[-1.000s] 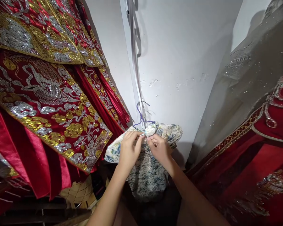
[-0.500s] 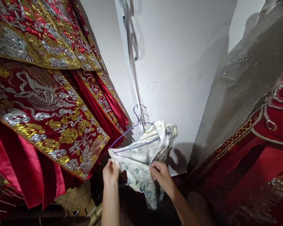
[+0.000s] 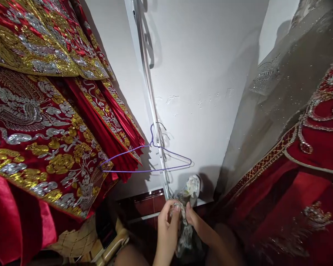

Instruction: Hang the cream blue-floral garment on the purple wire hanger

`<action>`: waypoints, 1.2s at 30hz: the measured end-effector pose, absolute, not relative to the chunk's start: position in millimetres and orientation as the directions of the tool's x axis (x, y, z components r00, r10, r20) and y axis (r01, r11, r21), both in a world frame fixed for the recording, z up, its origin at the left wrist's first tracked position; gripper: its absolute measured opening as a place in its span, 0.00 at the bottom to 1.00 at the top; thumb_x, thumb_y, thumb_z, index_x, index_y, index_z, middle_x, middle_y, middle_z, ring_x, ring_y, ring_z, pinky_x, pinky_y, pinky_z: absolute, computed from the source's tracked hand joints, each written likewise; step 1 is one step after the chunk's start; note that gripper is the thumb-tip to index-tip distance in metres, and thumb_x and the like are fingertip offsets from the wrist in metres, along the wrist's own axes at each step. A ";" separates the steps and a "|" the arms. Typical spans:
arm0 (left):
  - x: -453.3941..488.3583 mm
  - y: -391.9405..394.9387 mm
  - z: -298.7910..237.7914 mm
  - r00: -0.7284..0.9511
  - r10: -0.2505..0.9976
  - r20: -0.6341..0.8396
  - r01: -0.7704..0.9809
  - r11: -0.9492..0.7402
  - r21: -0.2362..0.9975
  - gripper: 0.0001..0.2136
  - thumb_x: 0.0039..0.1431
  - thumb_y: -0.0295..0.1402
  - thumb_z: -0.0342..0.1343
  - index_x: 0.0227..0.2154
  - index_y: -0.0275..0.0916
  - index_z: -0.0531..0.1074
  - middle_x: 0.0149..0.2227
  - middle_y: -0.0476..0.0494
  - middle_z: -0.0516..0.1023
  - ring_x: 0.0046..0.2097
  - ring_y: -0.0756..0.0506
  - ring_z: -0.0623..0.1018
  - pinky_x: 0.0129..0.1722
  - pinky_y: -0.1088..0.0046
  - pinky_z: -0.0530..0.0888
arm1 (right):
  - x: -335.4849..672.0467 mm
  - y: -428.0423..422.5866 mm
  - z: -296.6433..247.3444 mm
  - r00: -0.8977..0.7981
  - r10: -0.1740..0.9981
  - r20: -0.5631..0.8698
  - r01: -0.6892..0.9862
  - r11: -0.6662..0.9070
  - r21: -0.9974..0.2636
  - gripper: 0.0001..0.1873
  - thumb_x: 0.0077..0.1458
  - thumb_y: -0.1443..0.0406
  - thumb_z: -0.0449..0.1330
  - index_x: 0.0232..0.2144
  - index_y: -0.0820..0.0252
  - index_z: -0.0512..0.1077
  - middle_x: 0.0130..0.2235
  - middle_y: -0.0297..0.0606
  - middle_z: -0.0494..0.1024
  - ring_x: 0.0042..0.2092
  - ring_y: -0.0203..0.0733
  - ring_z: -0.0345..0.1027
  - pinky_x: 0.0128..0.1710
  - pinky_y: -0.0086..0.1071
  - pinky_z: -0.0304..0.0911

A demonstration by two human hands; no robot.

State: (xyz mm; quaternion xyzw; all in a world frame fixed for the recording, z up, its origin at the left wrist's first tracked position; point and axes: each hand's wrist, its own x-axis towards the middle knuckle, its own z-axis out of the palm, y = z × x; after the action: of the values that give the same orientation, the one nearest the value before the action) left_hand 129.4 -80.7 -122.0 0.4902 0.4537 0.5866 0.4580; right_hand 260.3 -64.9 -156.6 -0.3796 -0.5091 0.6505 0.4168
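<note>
A pale floral-print garment (image 3: 192, 188) is bunched between my two hands, low in the middle of the view, its lower part dangling in shadow. My left hand (image 3: 169, 218) pinches a gathered fold of it, thumb on top. Close beside, my right hand (image 3: 193, 218) grips the same cloth with the thumb up; its other fingers are hidden. Above them a thin purple hanger (image 3: 138, 171) hangs by its hook on a white metal upright at the wall, with nothing on it.
Red gowns with gold and silver embroidery (image 3: 44, 122) hang at the left. Another beaded red gown (image 3: 308, 177) and a sheer sparkly fabric (image 3: 272, 99) are at the right. The white metal upright (image 3: 148, 81) runs down the wall. A bamboo-like frame (image 3: 113, 244) stands low at the left.
The floral garment has come off the purple hanger and down toward me, now bunched up. My left hand has moved right, close to my right hand. The hanger stays on the upright.
</note>
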 end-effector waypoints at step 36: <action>-76.2 -85.8 -92.1 -0.209 0.938 0.277 0.689 -0.060 0.722 0.21 0.57 0.48 0.51 0.46 0.43 0.79 0.52 0.37 0.80 0.57 0.32 0.75 0.60 0.51 0.66 | 263.6 9.5 -85.8 -0.069 0.930 0.360 0.311 0.363 -0.878 0.15 0.52 0.65 0.53 0.20 0.53 0.49 0.20 0.26 0.49 0.25 0.37 0.43 0.25 0.31 0.43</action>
State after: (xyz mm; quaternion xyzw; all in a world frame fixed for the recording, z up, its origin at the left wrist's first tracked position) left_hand -76.2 -85.8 -92.1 0.6092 0.6675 0.3987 0.1562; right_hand 263.6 9.5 -85.8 -0.4699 -0.6607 0.3127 0.4948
